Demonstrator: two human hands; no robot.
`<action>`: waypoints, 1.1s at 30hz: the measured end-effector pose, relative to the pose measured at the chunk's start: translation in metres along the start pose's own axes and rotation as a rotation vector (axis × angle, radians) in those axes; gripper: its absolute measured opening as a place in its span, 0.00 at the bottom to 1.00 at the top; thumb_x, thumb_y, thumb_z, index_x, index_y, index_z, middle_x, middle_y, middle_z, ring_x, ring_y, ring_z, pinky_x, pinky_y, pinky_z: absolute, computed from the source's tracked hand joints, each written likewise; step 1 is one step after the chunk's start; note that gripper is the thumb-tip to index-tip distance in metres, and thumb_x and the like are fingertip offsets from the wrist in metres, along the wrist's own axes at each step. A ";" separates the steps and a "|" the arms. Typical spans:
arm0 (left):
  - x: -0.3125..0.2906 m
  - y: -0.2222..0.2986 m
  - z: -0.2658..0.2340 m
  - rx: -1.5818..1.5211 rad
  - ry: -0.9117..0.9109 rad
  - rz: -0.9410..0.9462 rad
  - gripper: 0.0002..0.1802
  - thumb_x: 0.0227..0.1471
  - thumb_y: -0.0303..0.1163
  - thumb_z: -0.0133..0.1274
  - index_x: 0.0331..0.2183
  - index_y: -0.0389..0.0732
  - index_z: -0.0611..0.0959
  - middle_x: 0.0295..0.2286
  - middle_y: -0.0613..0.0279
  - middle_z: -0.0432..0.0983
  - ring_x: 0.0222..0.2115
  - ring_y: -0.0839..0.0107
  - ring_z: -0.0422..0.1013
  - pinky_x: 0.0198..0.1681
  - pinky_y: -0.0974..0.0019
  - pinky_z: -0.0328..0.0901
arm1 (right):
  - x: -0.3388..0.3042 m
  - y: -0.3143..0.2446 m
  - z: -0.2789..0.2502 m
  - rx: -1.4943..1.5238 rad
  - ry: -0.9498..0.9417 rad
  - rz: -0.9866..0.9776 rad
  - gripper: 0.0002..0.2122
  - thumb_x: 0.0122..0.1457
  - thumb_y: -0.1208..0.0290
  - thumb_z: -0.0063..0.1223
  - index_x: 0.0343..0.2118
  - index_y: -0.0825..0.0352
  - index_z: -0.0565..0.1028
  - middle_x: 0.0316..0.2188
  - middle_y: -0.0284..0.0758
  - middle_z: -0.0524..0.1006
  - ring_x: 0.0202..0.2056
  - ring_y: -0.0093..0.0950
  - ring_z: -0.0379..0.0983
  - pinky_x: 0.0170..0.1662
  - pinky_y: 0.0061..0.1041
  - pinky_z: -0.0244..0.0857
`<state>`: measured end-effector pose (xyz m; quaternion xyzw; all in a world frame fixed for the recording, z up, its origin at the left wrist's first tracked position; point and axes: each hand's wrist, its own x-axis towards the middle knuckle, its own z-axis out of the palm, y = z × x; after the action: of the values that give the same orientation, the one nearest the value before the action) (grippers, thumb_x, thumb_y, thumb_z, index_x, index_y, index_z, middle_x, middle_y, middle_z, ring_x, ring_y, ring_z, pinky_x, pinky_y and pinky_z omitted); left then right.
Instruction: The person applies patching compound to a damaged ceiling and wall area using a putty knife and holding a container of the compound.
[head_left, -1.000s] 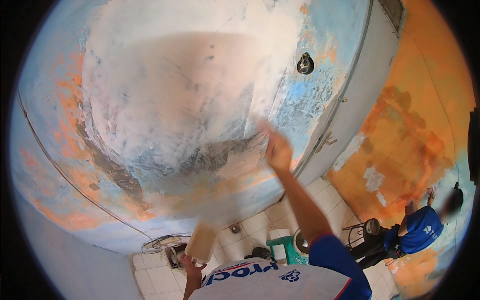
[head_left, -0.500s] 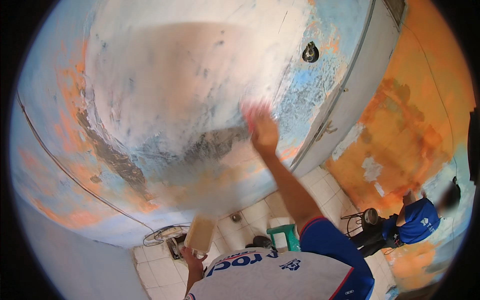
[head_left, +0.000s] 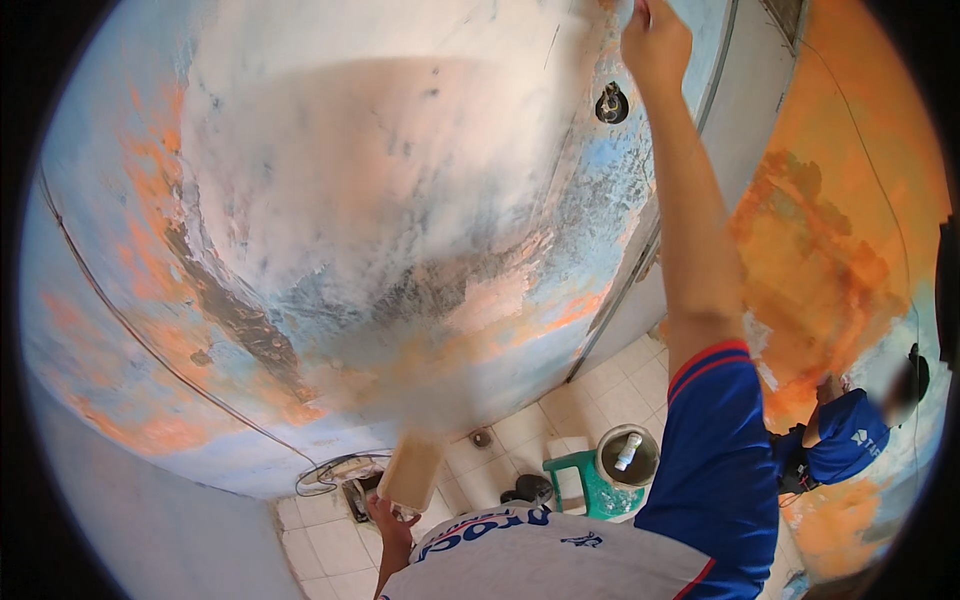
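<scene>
My right arm reaches up along the right side of the patchy wall (head_left: 330, 180), past a round socket hole (head_left: 611, 103) with wires in it. At the picture's top edge my right hand (head_left: 657, 45) is closed, its back towards me. Whatever its fingers grip is hidden or cut off by the edge. Low down, my left hand (head_left: 390, 520) holds a beige rectangular tray (head_left: 412, 472) by its near end, tilted beside the wall's foot. Pale smooth filler covers the wall's middle, with grey, blue and orange patches around it.
On the tiled floor (head_left: 325, 535) stand a green stool (head_left: 570, 463) and a bucket (head_left: 628, 458) with a pale cylindrical thing inside. A cable (head_left: 130, 315) runs down the wall at left. Another person (head_left: 848, 436) in blue works by the orange wall at right.
My right hand has swung up and right from the wall's lower middle to the top edge. The blurred pinkish-red thing at its fingers no longer shows. My left hand keeps the tray.
</scene>
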<state>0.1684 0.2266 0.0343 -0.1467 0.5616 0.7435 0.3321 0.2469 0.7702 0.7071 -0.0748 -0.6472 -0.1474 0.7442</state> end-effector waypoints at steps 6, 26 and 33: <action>0.002 -0.015 -0.042 0.083 0.014 0.086 0.39 0.54 0.53 0.50 0.62 0.58 0.54 0.61 0.58 0.52 0.60 0.49 0.55 0.48 0.23 0.61 | -0.126 0.003 0.041 -0.089 -0.142 -0.080 0.15 0.57 0.72 0.54 0.49 0.57 0.79 0.41 0.41 0.81 0.38 0.44 0.78 0.40 0.39 0.71; 0.019 -0.031 -0.033 -0.073 -0.074 -0.008 0.43 0.53 0.62 0.50 0.63 0.64 0.52 0.64 0.60 0.44 0.62 0.47 0.50 0.50 0.22 0.59 | -0.023 0.018 0.045 -0.014 -0.029 -0.117 0.13 0.58 0.73 0.52 0.45 0.60 0.81 0.34 0.43 0.81 0.33 0.44 0.78 0.37 0.37 0.71; 0.047 -0.067 -0.083 0.140 -0.251 0.058 0.39 0.55 0.52 0.52 0.62 0.59 0.52 0.63 0.60 0.49 0.61 0.50 0.52 0.52 0.21 0.58 | -0.436 -0.093 -0.041 0.118 -0.747 0.129 0.23 0.55 0.83 0.47 0.54 0.57 0.76 0.54 0.42 0.75 0.51 0.39 0.76 0.53 0.37 0.70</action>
<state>0.1651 0.1746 -0.0696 -0.0129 0.5701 0.7243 0.3876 0.2041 0.7239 0.2644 -0.1208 -0.8751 -0.0252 0.4679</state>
